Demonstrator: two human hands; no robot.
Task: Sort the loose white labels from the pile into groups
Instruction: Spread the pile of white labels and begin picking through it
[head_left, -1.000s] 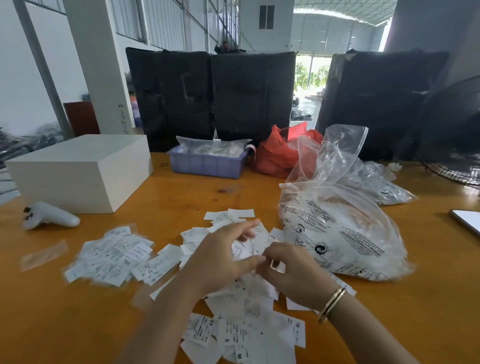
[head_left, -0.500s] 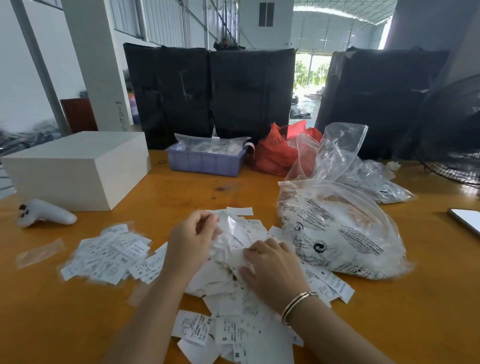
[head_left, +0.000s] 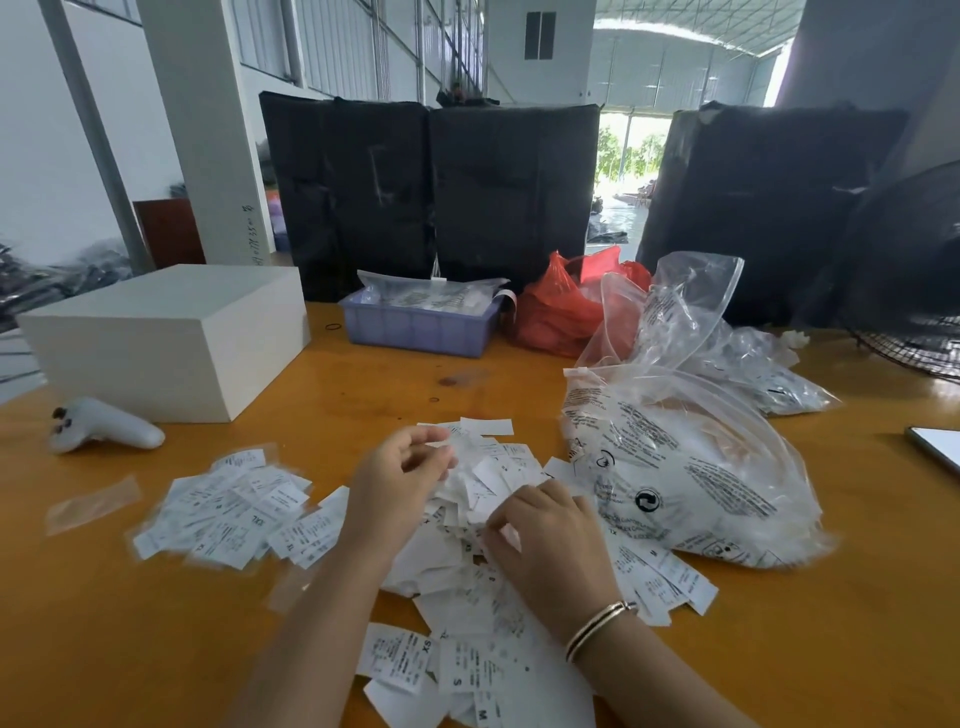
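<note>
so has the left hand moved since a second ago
Yes. The left hand has drawn left and back, off the right hand, toward the sorted group below the white box.

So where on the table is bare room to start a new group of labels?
Bare wood lies between the white box, the blue tray and the label pile, and along the near left edge. Crowded: between the sorted group and the clear bag.

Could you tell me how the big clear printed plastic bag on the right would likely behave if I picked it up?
The big clear printed plastic bag looks thin and crumpled, so it would probably sag and flop. Its mouth gapes open at the top, so whatever is inside could spill. The glossy film may feel slippery.
</note>
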